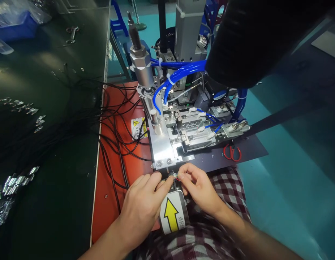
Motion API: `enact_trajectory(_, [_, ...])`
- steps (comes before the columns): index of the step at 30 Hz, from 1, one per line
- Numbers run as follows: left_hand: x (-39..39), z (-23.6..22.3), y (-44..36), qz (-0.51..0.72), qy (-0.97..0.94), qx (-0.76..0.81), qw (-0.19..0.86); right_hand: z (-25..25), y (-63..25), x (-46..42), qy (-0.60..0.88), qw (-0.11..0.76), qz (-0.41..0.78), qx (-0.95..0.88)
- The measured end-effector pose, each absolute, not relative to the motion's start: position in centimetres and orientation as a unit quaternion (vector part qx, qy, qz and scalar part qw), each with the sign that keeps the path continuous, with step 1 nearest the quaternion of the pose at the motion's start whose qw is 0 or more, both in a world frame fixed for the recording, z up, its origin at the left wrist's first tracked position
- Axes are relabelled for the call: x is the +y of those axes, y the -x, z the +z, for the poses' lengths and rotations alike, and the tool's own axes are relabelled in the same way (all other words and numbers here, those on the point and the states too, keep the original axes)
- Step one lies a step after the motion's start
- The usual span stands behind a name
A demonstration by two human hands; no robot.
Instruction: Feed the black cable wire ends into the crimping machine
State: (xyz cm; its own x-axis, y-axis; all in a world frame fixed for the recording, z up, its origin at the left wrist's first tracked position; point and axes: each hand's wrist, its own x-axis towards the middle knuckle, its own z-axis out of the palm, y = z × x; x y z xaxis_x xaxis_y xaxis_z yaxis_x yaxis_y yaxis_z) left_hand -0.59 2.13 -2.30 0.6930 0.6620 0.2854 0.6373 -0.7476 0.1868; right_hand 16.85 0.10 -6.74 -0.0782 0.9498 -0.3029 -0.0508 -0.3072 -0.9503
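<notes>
My left hand [145,198] is closed in front of the metal fixture [163,151], thumb and index finger pinching the end of a thin cable. Opposite it, my right hand [198,184] pinches the short coloured wires [178,176] at that end; red and green show. Between the fingertips is a small metallic part [174,175], too small to make out fully. Both hands are just above a block with a yellow arrow label [171,213]. My fingers hide much of the cable.
A machine with blue air tubes [183,70] and a metal cylinder [142,72] stands ahead. Black cables [121,144] cross the red base [104,213] from the dark table [59,202], where metal connectors [18,184] lie. Red-handled scissors [232,153] rest at right.
</notes>
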Motion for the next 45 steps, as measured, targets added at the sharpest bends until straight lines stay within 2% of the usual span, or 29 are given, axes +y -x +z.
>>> enact_trajectory(12, [2.1,-2.3,0.6,0.173,-0.919,0.353,0.035,-6.4,-16.8,0.0,0.545,0.414,0.598,-0.417])
enact_trajectory(22, [2.1,-2.4,0.7,0.169,-0.921,0.350,0.026,-5.9,-16.8,0.4,0.545,0.389,0.643,-0.371])
enact_trajectory(27, [1.9,-2.4,0.8,0.162,-0.923,0.349,0.017,-5.6,-16.7,0.2,0.584,0.358,0.589,-0.429])
enact_trajectory(31, [2.0,-2.6,0.8,0.159,-0.926,0.344,0.012,-5.2,-16.5,0.0,0.615,0.367,0.431,-0.549])
enact_trajectory(33, [2.0,-2.6,0.8,0.157,-0.927,0.341,0.012,-5.2,-16.5,0.0,0.617,0.374,0.399,-0.566])
enact_trajectory(37, [2.1,-2.6,0.8,0.158,-0.927,0.341,0.016,-5.3,-16.7,0.2,0.590,0.342,0.572,-0.456])
enact_trajectory(38, [2.1,-2.7,0.8,0.159,-0.926,0.342,0.016,-5.3,-16.7,0.3,0.587,0.337,0.583,-0.448])
enact_trajectory(42, [2.1,-2.8,0.8,0.163,-0.925,0.343,0.018,-5.2,-17.0,0.5,0.610,0.356,0.452,-0.545])
enact_trajectory(45, [2.2,-2.7,0.7,0.163,-0.925,0.342,0.021,-5.4,-17.2,0.6,0.585,0.350,0.532,-0.502])
